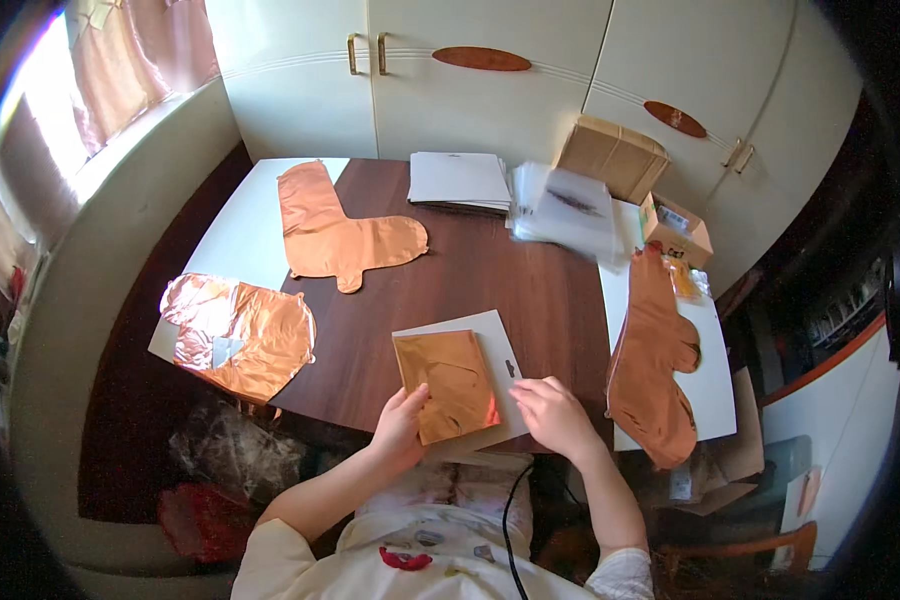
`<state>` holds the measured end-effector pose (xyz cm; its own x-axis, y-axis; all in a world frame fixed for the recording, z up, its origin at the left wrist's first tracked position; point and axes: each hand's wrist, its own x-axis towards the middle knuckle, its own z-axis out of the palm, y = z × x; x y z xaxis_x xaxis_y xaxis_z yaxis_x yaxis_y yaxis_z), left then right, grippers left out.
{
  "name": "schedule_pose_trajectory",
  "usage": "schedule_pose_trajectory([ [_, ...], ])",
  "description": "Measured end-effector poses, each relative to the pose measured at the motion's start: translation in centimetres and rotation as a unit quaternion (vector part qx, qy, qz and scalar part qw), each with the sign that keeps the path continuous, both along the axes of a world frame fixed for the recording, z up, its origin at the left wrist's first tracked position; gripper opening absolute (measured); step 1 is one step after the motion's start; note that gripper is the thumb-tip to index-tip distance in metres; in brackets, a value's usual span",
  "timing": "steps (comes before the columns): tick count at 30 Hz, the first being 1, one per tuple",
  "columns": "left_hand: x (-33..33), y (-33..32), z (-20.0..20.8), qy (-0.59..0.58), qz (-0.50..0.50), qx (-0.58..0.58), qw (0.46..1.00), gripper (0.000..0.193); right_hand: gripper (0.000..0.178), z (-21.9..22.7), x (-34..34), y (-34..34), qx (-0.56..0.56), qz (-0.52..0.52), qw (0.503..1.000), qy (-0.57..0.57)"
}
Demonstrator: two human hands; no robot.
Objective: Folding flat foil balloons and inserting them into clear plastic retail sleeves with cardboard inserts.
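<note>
A folded copper-coloured foil balloon [442, 380] lies on a white card [500, 345] with a hang hole, at the table's near edge. My left hand [400, 425] grips both at their left side, thumb on top of the foil and fingers hidden underneath. My right hand [555, 412] is closed, its fingertips pinched together at the card's right edge, just below the hang hole. To the right lies a long flat foil balloon [650, 370]. Two more flat foil balloons, a boot-like one [345, 240] and a crumpled shinier one [265, 335], are at the left.
A stack of white cards [458, 178] sits at the far side, beside clear plastic sleeves [568, 220]. Behind them are an open cardboard box [610, 158] and a smaller box [676, 230]. Small orange packets [685, 280] lie near it. A black cable [510, 510] hangs over my front.
</note>
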<state>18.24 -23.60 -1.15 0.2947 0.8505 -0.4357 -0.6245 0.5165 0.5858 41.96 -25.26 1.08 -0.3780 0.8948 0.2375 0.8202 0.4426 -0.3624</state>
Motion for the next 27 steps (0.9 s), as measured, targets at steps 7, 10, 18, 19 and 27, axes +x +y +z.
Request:
schedule_pose_trajectory([
  [7, 1.3, 0.2, 0.0, 0.006, -0.011, -0.027, 1.000, 0.027, 0.079, 1.2, 0.9, 6.5, -0.035, 0.128, 0.991, -0.015],
  [10, 1.8, 0.1, 0.2, 0.028, -0.003, -0.038, 0.999, 0.028, 0.101, 1.3, 0.5, 7.6, -0.096, 0.152, 0.978, -0.107],
  [18, 1.7, -0.2, 0.9, 0.028, 0.009, -0.049, 0.998, 0.029, 0.127, 1.3, -0.5, 8.4, -0.117, 0.160, 0.956, -0.214],
  [19, 1.8, -0.1, 1.5, 0.028, 0.009, -0.050, 0.998, 0.029, 0.128, 1.2, -0.4, 8.4, -0.112, 0.157, 0.955, -0.223],
  [27, 0.2, -0.7, 1.4, 0.189, 0.122, 0.203, 0.953, 0.043, 0.128, 1.3, -0.4, 8.4, -0.114, 0.155, 0.953, -0.234],
])
